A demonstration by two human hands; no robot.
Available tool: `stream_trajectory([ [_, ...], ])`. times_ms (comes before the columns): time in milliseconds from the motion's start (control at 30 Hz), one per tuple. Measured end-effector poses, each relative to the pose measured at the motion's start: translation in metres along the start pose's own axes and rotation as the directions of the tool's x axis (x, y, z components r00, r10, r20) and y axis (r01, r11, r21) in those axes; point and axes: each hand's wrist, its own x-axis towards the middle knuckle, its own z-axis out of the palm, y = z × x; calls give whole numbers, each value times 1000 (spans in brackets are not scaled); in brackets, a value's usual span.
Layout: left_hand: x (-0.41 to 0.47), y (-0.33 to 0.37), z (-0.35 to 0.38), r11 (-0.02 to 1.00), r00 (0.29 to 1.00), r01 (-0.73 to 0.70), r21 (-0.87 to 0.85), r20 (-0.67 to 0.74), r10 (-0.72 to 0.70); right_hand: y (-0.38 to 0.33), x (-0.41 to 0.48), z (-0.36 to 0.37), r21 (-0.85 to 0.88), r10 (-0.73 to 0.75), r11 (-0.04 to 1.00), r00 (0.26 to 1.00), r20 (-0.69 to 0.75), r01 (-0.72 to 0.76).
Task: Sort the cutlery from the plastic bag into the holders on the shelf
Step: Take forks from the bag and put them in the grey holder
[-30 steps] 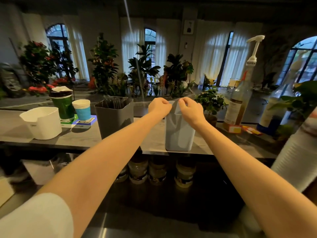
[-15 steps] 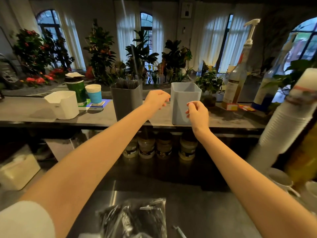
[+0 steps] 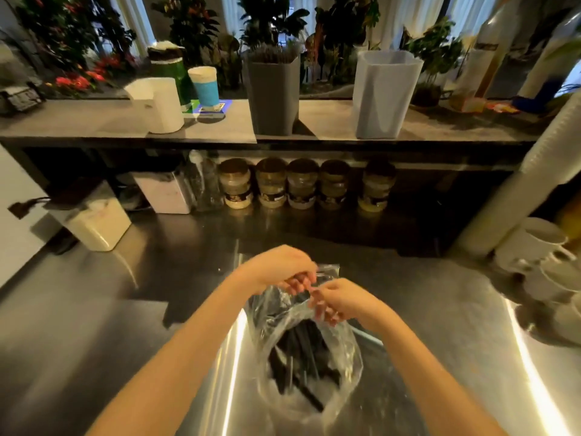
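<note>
plastic bag (image 3: 342, 350) of cutlery (image 3: 301, 363) lies on the bench (image 3: 110, 341); left grip (image 3: 278, 269) and right grip (image 3: 344, 300) apparently pinch its mouth to open it.

Both bare forearms reach in from the bottom edge, the left from 7 o'clock and the right from 5 o'clock, converging just below centre. The left hand (image 3: 278, 269), knuckles up, curls its fingers down onto the plastic bag (image 3: 344, 349). The right hand (image 3: 344, 302), at its 4 o'clock, pinches the same film with bent fingers.
</note>
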Motion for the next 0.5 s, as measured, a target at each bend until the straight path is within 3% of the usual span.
stream_trajectory([
  [67, 2, -41, 18, 973, 969, 188, 137, 134, -206, 25, 1, 23, -27, 138, 990, 967, 214, -136],
  [133, 13, -77, 38, 917, 924, 270, 294, 189, -333, 47, 7, 39, -104, 238, 970, 936, 259, -218],
  [200, 28, -106, 51, 859, 915, 300, 414, 130, -382, 66, 15, 48, -121, 276, 958, 948, 158, -258],
  [300, 44, -133, 62, 815, 955, 277, 509, -56, -290, 78, 19, 50, 35, 208, 978, 976, -61, -206],
  [400, 55, -145, 70, 878, 941, 307, 367, -257, -221, 83, 21, 45, 76, 176, 983, 966, -188, -164],
  [500, 68, -145, 81, 915, 893, 382, 130, -306, -329, 83, 24, 46, 64, 170, 985, 961, -218, -160],
])
